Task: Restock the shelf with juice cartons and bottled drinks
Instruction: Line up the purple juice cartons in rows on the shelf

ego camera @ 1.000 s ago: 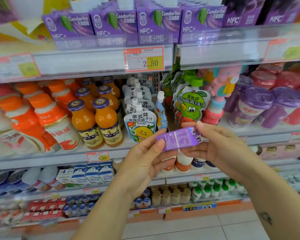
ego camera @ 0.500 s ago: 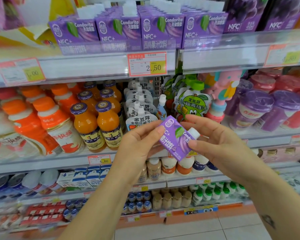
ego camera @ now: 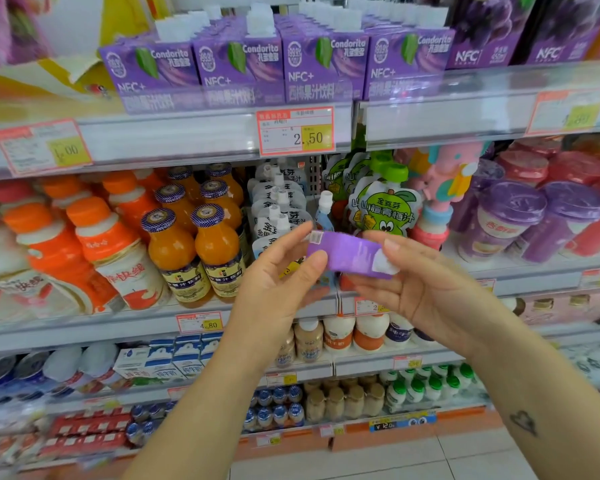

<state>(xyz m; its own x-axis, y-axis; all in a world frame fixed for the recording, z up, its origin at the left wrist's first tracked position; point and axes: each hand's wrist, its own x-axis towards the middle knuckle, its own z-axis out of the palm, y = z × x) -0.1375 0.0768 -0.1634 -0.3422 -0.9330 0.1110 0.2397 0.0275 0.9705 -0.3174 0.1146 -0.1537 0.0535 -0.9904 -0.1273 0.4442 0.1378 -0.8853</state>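
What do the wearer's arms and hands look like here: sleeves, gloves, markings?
Left forearm and right forearm are bare, with no sleeves in view. Left hand and right hand are ungloved, and no rings, watch or bracelet are visible. The nails look short and unpainted. The only marking is a small dark outline tattoo, roughly heart-shaped, on the right forearm.

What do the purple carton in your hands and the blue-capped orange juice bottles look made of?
The purple carton: likely coated paperboard, smooth and faintly glossy; flat printed faces, sharp folded edges. The orange juice bottles: glass or clear hard plastic, glossy with bright highlights; their crimped blue caps look like metal, but blur leaves that open.
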